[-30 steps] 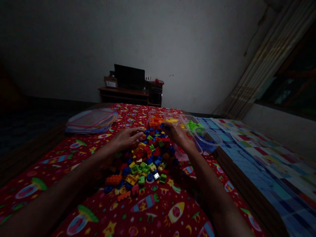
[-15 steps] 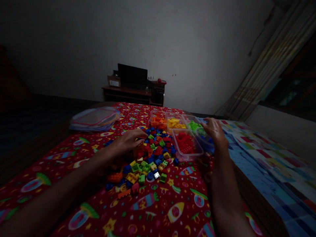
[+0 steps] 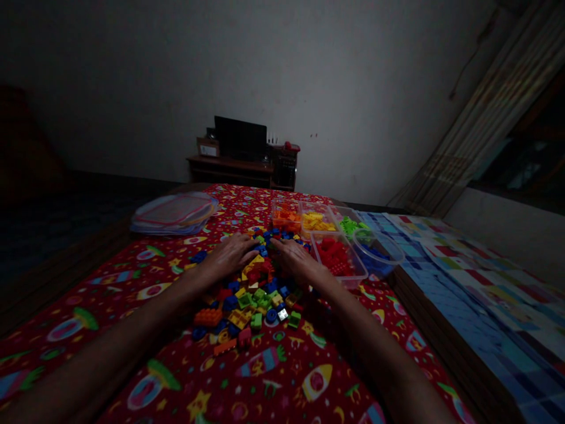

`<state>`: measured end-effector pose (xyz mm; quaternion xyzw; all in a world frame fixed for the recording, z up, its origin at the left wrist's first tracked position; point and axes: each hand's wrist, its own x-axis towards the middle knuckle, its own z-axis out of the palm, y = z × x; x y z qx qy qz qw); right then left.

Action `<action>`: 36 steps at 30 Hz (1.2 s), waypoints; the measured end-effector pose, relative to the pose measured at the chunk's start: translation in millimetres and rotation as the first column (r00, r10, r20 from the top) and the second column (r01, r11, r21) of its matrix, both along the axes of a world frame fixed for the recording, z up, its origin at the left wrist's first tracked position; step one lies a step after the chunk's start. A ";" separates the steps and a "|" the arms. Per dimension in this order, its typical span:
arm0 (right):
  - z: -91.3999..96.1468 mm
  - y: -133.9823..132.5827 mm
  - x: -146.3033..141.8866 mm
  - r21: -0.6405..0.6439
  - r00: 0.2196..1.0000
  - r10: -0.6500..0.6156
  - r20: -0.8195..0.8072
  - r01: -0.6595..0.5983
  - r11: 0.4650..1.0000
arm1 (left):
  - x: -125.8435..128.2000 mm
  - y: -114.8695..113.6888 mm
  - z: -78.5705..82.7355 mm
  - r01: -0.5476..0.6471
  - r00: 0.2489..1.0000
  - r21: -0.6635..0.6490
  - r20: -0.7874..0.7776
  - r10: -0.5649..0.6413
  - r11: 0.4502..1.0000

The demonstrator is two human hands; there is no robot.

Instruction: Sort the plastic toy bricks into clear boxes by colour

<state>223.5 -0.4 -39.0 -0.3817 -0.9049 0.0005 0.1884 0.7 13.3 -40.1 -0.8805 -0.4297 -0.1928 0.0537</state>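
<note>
A heap of mixed toy building bricks lies on the red patterned cloth before me. My left hand rests at the heap's left side, its thumb and fingers a little apart over the bricks. Opposite it, my right hand reaches across the heap's far right part, fingers stretched toward the bricks. I make out nothing held in either hand; the fingertips are dim. Right of the heap stand clear tubs with orange bricks, yellow bricks, green bricks, red bricks and blue bricks.
Stacked clear lids lie at the far left of the red cloth. A blue checked cloth spreads along the right. Against the back wall, a desk carries a dark monitor. A curtain hangs at the right.
My right hand has moved left from above the blue and green tubs to the brick heap. The left hand stays at the heap with little movement. The view has shifted slightly.
</note>
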 end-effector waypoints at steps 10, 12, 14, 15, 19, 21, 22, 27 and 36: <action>22.8 -11.5 -2.7 -0.151 0.988 -0.131 0.082 0.142 0.978 | 7.9 -2.1 11.8 0.049 0.985 -0.164 0.171 -0.021 0.985; 16.9 -9.8 -1.8 -0.161 0.991 -0.125 0.050 0.131 0.978 | 7.3 -3.3 18.5 0.006 0.979 -0.240 0.199 0.043 0.971; 12.0 -6.4 -0.9 -0.162 0.993 -0.118 -0.030 0.111 0.981 | 4.7 -3.1 23.9 -0.021 0.971 -0.294 0.224 0.090 0.955; 10.9 -4.7 -0.7 -0.159 0.990 -0.125 -0.067 0.113 0.981 | 2.9 -2.3 25.8 -0.025 0.964 -0.315 0.242 0.106 0.949; 16.7 -3.3 -2.8 -0.090 0.978 -0.175 -0.117 0.165 0.982 | -3.2 2.5 29.5 0.027 0.908 -0.412 0.390 0.149 0.911; 22.8 -6.9 -5.5 0.002 0.972 -0.177 -0.152 0.179 0.984 | -3.1 2.4 32.3 0.072 0.848 -0.463 0.495 0.190 0.884; 25.6 -9.2 -6.9 0.042 0.969 -0.173 -0.179 0.183 0.982 | -2.1 1.2 34.4 0.103 0.814 -0.488 0.542 0.209 0.867; 32.2 -15.4 -13.1 0.030 0.936 -0.105 -0.336 0.122 0.992 | 7.3 -10.8 44.8 0.245 0.726 -0.561 0.647 0.233 0.791; 27.5 -22.7 -22.4 -0.143 0.941 0.133 -0.310 -0.185 0.972 | 26.6 -16.0 25.5 0.353 0.628 -0.620 0.712 0.313 0.701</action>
